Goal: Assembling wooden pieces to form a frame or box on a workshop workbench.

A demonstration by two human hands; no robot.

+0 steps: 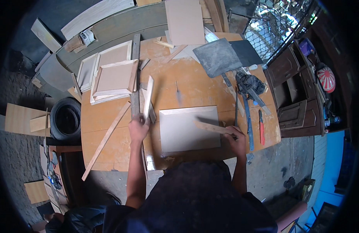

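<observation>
My left hand (139, 127) is closed round the lower end of a pale wooden strip (148, 97), which stands tilted up over the table left of a board. In my right hand (237, 139) is another wooden strip (210, 126), gripped at one end, with its other end reaching left over the board. That flat, pale rectangular board (189, 134) lies in front of me, with a wooden strip (188, 110) along its far edge. A thin pointed tool (177, 86) is on the table beyond it; its kind is too small to tell.
Framed panels (114, 77) are stacked at the far left of the wooden table (109, 136). A long loose strip (106, 141) overhangs the near left edge. At right lie a red-handled tool (261, 128), a crumpled black bag (250, 83) and a dark sheet (217, 57).
</observation>
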